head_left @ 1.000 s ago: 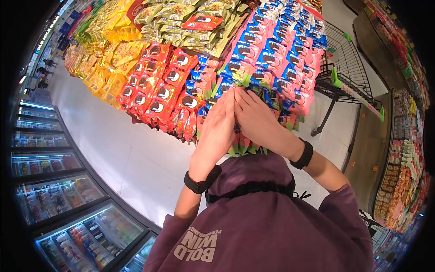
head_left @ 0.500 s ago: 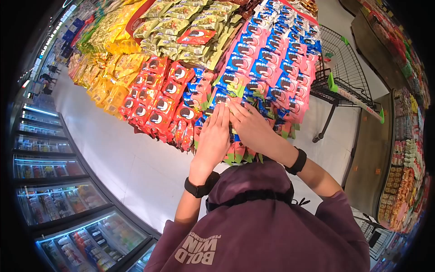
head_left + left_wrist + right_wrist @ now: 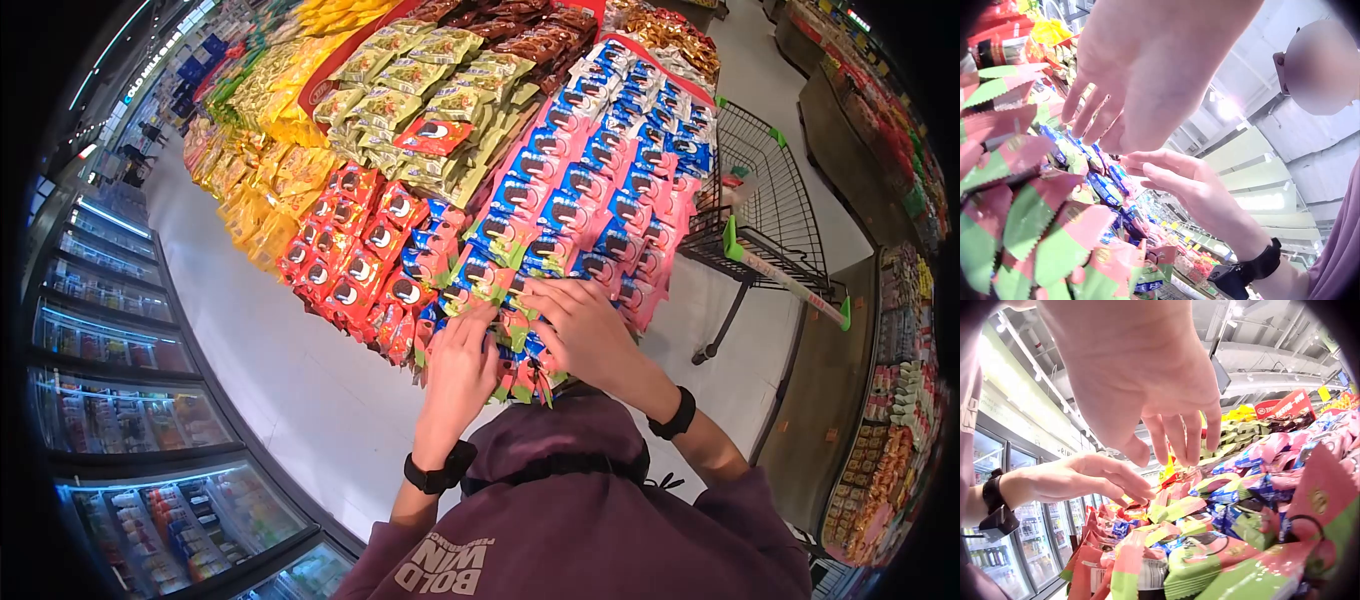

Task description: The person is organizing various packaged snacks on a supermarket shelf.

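My left hand (image 3: 462, 368) lies over the near edge of a sloping pile of snack packets, its fingers loosely bent and holding nothing. Beside it my right hand (image 3: 592, 335) spreads its fingers over the same pile, with a small gap between the hands. Pink-and-green packets (image 3: 1035, 212) stand upright in rows close to the left hand. Under the right hand (image 3: 1141, 381) more pink-and-green packets (image 3: 1194, 562) lie tilted, with the fingertips just above them. Blue-and-pink cookie packets (image 3: 580, 185) climb the slope beyond the fingers.
Red packets (image 3: 355, 255) and yellow packets (image 3: 275, 185) fill the display's left side, green packets (image 3: 405, 85) the back. A black wire shopping cart (image 3: 765, 200) stands at the right. Glass-fronted coolers (image 3: 140, 415) line the left, past the pale floor (image 3: 270, 320).
The hands, whose fingertips met over the pile, have parted and come closer to the body. The head view has shifted, so more of the display's far side shows.
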A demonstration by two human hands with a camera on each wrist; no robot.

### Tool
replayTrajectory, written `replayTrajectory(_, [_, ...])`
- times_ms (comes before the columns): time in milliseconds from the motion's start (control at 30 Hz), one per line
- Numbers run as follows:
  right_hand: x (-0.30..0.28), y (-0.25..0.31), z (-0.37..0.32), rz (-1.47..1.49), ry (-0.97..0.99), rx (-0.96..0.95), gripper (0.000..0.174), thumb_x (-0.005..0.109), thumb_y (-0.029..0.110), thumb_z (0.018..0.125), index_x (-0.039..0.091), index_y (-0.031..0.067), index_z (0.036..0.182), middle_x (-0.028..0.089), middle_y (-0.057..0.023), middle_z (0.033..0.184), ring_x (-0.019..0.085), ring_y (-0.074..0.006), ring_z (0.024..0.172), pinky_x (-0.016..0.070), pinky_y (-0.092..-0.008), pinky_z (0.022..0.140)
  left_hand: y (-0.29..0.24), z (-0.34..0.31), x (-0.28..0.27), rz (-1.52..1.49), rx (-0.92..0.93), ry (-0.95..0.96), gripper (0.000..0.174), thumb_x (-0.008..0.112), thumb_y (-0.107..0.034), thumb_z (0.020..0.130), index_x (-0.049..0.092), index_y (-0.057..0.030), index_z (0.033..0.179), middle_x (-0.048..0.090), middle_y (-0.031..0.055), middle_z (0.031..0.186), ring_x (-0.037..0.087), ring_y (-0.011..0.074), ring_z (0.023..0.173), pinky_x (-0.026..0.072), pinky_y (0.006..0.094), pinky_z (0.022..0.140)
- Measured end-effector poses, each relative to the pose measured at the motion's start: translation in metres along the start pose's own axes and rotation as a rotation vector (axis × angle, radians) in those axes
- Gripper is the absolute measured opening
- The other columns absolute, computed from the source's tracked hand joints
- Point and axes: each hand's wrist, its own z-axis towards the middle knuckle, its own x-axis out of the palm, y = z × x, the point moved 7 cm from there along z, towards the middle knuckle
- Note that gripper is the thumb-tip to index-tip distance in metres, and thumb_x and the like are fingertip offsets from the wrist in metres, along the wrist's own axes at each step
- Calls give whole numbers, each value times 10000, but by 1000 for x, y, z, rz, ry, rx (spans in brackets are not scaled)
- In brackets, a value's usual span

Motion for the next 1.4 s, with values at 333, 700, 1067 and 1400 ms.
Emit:
replayTrajectory(333, [-72, -66, -42, 153, -137, 114, 267, 689, 125, 901, 669, 22, 1146, 678, -106, 1193, 617, -286, 1089, 467, -413, 990, -84, 37, 38, -110, 87, -97, 275, 617, 77, 830, 683, -13, 1082, 711, 125, 1079, 655, 308, 979, 499, 403, 880])
replayTrajectory(700, [-151, -313, -192, -424, -468, 681, 203, 607, 142, 996, 637, 26, 1160, 664, -111, 1129, 579, -305, 1106, 410, -428, 1015, -99, 27, 70, -36, -123, -107, 263, 628, 86, 827, 724, -20, 1047, 730, 109, 1039, 645, 282, 856, 505, 373, 788])
replayTrajectory(1067, [-106, -356, -213, -413, -153, 677, 316, 660, 219, 966, 604, 79, 1244, 621, -65, 1132, 529, -287, 1140, 381, -439, 1024, -110, 30, 77, -40, -132, -76, 249, 628, 90, 834, 707, -13, 1046, 725, 113, 1022, 630, 292, 821, 500, 383, 787])
replayTrajectory(1400, [-88, -312, -214, -389, -251, 637, 458, 709, 174, 857, 575, 96, 1287, 593, -87, 1184, 509, -308, 1179, 331, -483, 1073, -86, 16, 46, -48, -68, -119, 239, 638, 77, 840, 715, -28, 1040, 739, 78, 1067, 641, 245, 817, 508, 336, 745])
